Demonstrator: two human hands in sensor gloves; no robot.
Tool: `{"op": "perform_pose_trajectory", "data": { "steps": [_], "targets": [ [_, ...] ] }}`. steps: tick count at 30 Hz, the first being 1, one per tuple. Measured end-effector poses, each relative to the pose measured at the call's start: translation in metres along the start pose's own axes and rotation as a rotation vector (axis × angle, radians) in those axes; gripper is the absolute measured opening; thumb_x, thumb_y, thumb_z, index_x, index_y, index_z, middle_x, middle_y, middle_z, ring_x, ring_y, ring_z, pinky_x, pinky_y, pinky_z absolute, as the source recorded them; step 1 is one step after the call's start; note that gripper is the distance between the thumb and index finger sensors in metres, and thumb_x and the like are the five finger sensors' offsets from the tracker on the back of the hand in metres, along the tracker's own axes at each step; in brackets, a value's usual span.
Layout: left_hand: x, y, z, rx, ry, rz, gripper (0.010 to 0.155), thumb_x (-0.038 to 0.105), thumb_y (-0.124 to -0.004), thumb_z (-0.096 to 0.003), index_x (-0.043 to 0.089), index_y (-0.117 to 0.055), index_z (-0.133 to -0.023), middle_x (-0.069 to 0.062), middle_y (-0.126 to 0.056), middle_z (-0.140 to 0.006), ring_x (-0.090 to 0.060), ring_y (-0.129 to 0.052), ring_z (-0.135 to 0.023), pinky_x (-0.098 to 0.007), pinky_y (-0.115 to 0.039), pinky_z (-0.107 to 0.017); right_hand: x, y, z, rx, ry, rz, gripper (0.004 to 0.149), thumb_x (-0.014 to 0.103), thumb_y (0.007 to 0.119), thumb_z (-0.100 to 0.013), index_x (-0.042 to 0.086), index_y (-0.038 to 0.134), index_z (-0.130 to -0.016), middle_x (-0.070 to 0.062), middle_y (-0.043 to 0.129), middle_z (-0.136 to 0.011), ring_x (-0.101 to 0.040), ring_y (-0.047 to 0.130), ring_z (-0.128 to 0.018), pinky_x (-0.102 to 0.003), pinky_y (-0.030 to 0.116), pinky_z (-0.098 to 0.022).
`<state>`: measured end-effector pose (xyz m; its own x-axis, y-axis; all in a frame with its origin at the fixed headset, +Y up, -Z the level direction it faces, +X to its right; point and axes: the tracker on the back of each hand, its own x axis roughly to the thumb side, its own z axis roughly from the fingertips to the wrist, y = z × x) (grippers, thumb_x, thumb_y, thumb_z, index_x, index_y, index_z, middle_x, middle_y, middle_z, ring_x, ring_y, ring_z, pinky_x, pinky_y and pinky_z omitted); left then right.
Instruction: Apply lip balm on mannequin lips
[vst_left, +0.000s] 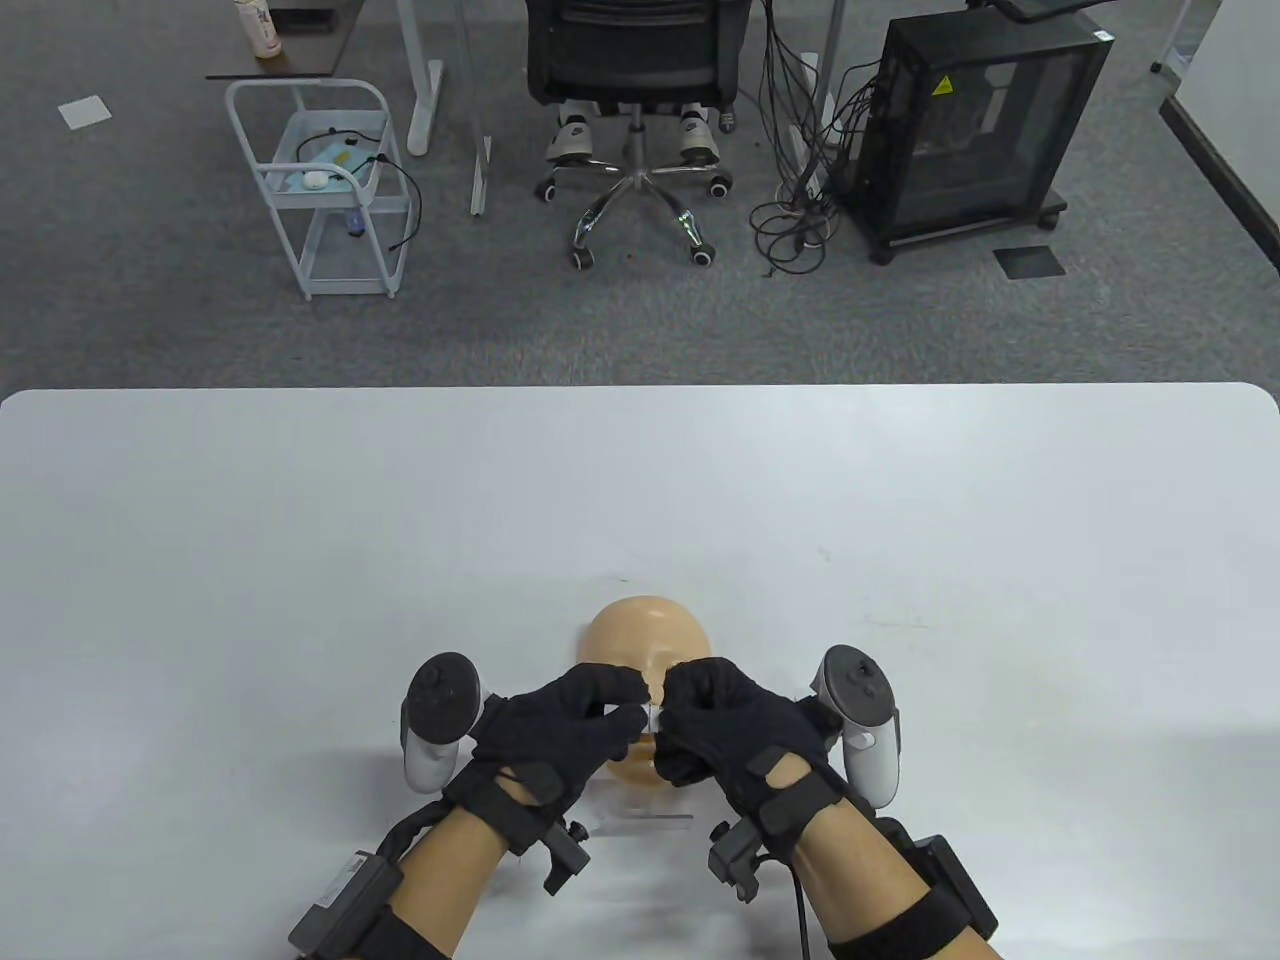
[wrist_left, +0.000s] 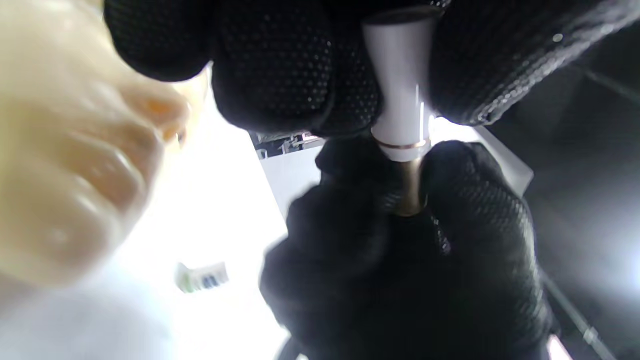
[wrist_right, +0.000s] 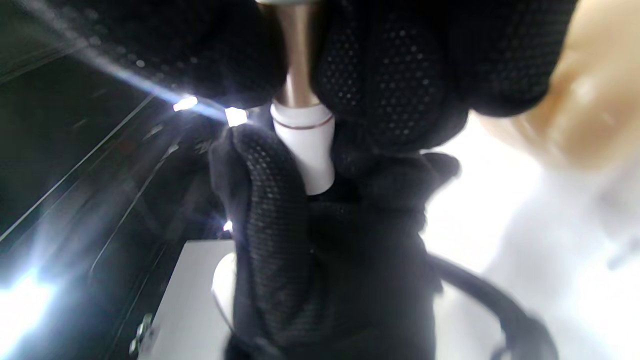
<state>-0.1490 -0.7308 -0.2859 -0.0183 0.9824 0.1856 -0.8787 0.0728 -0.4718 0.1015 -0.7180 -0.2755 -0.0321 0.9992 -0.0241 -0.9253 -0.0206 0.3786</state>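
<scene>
Hands meeting over mannequin head (vst_left: 645, 640), left hand (vst_left: 555, 725) and right hand (vst_left: 725, 730) each pinching lip balm tube (vst_left: 652, 717), apparently uncapping.

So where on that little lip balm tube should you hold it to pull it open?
Take the lip balm tube at both ends, from opposite sides along its length: the left hand pinches the white part, the right hand the gold part. The ringed seam between them shows where it likely parts.
</scene>
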Motion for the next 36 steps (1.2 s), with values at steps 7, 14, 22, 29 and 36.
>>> {"op": "perform_pose_trajectory", "data": {
  "steps": [7, 14, 22, 29, 36],
  "targets": [
    [-0.006, 0.0, 0.007, -0.025, 0.205, 0.252, 0.046, 0.048, -0.094, -0.0563, 0.016, -0.082, -0.086, -0.014, -0.103, -0.065, -0.026, -0.103, -0.034, -0.052, -0.084, -0.042, 0.054, 0.033, 0.031, -0.018, -0.859, 1.034, 0.049, 0.036, 0.098, -0.047, 0.029, 0.071, -0.088, -0.003, 0.087, -0.088, -0.033, 0.096, -0.072, -0.047, 0.085, -0.057],
    [-0.01, 0.007, 0.01, 0.035, 0.25, 0.27, 0.047, 0.051, -0.094, -0.0569, 0.014, -0.083, -0.084, -0.011, -0.105, -0.06, -0.023, -0.103, -0.028, -0.05, -0.086, -0.038, 0.055, 0.033, 0.034, -0.028, -0.825, 1.025, 0.05, 0.037, 0.097, -0.046, 0.031, 0.074, -0.09, -0.004, 0.071, -0.103, -0.036, 0.075, -0.093, -0.056, 0.071, -0.065],
    [-0.01, 0.027, 0.011, 0.18, 0.192, 0.072, 0.048, 0.051, -0.092, -0.0571, 0.015, -0.081, -0.087, -0.011, -0.102, -0.065, -0.025, -0.102, -0.035, -0.052, -0.083, -0.042, 0.053, -0.092, 0.037, -0.456, -0.199, 1.014, 0.059, 0.052, 0.092, -0.048, 0.025, 0.075, -0.097, -0.011, 0.072, -0.105, -0.042, 0.077, -0.091, -0.059, 0.071, -0.062],
    [-0.02, 0.034, 0.01, 0.206, 0.216, 0.067, 0.048, 0.05, -0.091, -0.0574, 0.015, -0.08, -0.088, -0.013, -0.101, -0.067, -0.026, -0.102, -0.037, -0.053, -0.081, -0.043, -0.011, -0.1, -0.001, -0.191, 0.313, 1.109, 0.077, 0.059, 0.093, -0.047, 0.025, 0.06, -0.108, -0.015, 0.068, -0.104, -0.043, 0.077, -0.084, -0.058, 0.069, -0.061],
    [-0.019, 0.035, 0.011, 0.207, 0.216, 0.055, 0.048, 0.05, -0.091, -0.0574, 0.015, -0.08, -0.089, -0.013, -0.101, -0.068, -0.027, -0.101, -0.038, -0.053, -0.081, -0.044, -0.029, -0.097, -0.016, -0.13, 0.417, 1.147, 0.067, 0.051, 0.096, -0.047, 0.024, 0.07, -0.103, -0.01, 0.086, -0.089, -0.038, 0.088, -0.07, -0.055, 0.075, -0.055]
  ]
}}
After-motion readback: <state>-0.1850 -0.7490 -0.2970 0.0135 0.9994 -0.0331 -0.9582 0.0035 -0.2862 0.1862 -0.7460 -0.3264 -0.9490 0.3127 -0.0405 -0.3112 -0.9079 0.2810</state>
